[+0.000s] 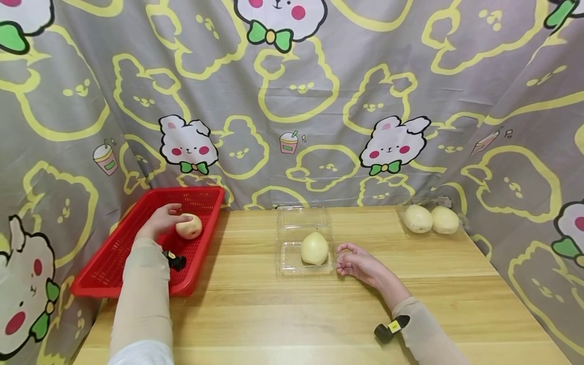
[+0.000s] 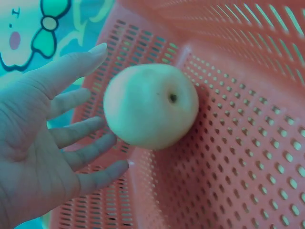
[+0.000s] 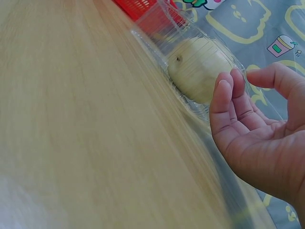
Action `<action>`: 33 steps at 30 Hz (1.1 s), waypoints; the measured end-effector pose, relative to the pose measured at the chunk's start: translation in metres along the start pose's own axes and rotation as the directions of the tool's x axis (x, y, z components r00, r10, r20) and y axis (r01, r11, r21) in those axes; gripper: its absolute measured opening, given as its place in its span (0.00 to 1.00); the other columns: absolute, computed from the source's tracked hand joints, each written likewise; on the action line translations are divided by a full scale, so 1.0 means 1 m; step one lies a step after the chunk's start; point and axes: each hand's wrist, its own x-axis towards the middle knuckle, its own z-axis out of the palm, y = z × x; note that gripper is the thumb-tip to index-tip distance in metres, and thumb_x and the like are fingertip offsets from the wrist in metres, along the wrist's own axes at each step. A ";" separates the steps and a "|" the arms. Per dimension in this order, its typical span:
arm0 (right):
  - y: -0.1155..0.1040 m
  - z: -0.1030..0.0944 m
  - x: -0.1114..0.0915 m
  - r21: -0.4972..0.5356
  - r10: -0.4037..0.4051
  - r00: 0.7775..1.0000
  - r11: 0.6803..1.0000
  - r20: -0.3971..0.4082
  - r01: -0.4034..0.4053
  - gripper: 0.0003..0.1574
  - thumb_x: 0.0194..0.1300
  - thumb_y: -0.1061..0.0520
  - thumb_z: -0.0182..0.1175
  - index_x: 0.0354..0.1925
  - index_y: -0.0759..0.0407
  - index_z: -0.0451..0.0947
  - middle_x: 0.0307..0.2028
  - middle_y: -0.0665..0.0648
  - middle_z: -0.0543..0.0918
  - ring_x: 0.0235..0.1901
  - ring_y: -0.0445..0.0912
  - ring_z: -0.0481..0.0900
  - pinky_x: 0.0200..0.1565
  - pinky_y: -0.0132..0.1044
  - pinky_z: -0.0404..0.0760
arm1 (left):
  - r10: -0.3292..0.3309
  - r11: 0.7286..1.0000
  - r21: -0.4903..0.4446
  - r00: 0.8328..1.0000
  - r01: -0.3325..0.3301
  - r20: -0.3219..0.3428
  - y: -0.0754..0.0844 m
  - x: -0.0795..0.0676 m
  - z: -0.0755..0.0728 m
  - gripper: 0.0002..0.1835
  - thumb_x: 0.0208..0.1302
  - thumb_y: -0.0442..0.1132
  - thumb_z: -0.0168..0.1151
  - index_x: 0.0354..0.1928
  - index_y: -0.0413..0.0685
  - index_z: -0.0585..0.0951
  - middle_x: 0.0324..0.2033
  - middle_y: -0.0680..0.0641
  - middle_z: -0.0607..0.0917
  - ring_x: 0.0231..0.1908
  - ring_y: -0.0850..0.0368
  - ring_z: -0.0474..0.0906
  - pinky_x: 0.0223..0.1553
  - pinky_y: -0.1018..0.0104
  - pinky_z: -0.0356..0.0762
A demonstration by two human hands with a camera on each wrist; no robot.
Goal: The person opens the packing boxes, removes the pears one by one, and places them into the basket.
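Observation:
Over the red basket [image 1: 201, 274], my left hand [image 1: 165, 221] reaches in beside a pale pear [image 1: 193, 229]. Its fingers are spread and extended, and in the left wrist view the fingertips come right up to one side of the pear [image 2: 147, 107]. A clear plastic clamshell box [image 1: 288, 264] stands with its lid raised at the middle of the table, a yellow pear [image 1: 315, 248] in its right half. Just right of that box my right hand [image 1: 358, 263] hovers, fingers loosely bent and holding nothing. The right wrist view shows its fingertips close to the box wall.
Toward the back right of the wooden table [image 1: 274, 314] is another clear box holding two pears [image 1: 418, 219]. A patterned grey curtain [image 1: 246, 91] borders the back and both sides. Wrist cameras sit on both forearms.

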 end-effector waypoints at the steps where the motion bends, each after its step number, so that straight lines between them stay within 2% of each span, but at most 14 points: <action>1: 0.000 0.000 0.000 -0.001 0.000 1.000 1.000 0.000 0.000 0.16 0.64 0.70 0.47 0.48 0.57 0.61 0.26 0.51 0.80 0.28 0.42 0.80 0.33 0.30 0.80 | 0.001 1.000 0.009 1.000 -0.001 -0.001 0.003 -0.002 -0.001 0.50 0.63 0.59 0.61 0.74 0.35 0.51 0.69 0.26 0.59 0.66 0.30 0.57 0.66 0.35 0.61; 11: 0.001 0.000 -0.001 -0.005 -0.006 1.000 1.000 -0.003 0.006 0.17 0.64 0.71 0.46 0.48 0.58 0.61 0.26 0.51 0.80 0.28 0.42 0.80 0.33 0.30 0.80 | 0.018 0.997 0.078 0.999 -0.016 -0.031 0.031 -0.021 -0.012 0.55 0.60 0.64 0.61 0.76 0.40 0.47 0.71 0.27 0.55 0.67 0.29 0.53 0.64 0.31 0.61; 19: 0.001 0.001 -0.001 -0.013 -0.004 1.000 1.000 -0.006 0.004 0.17 0.64 0.71 0.46 0.49 0.58 0.60 0.26 0.51 0.80 0.28 0.42 0.80 0.33 0.30 0.80 | 0.084 0.990 0.117 0.994 -0.075 -0.070 0.054 -0.035 -0.016 0.56 0.59 0.67 0.60 0.77 0.45 0.46 0.72 0.29 0.55 0.69 0.30 0.54 0.63 0.32 0.63; 25: 0.001 0.001 -0.001 -0.013 -0.004 1.000 1.000 -0.006 0.004 0.17 0.63 0.71 0.46 0.49 0.58 0.60 0.26 0.51 0.80 0.28 0.41 0.80 0.33 0.30 0.79 | 0.118 0.990 0.085 0.988 -0.110 -0.096 0.069 -0.047 -0.015 0.55 0.59 0.66 0.60 0.77 0.49 0.45 0.71 0.31 0.59 0.68 0.31 0.58 0.61 0.34 0.68; 33: 0.000 0.001 -0.001 -0.014 -0.005 1.000 1.000 -0.006 0.005 0.17 0.64 0.71 0.46 0.49 0.58 0.60 0.27 0.51 0.79 0.28 0.42 0.79 0.33 0.30 0.79 | 0.166 0.985 0.066 0.980 -0.159 -0.113 0.088 -0.063 -0.013 0.54 0.60 0.65 0.60 0.78 0.52 0.45 0.72 0.34 0.58 0.70 0.31 0.56 0.61 0.35 0.68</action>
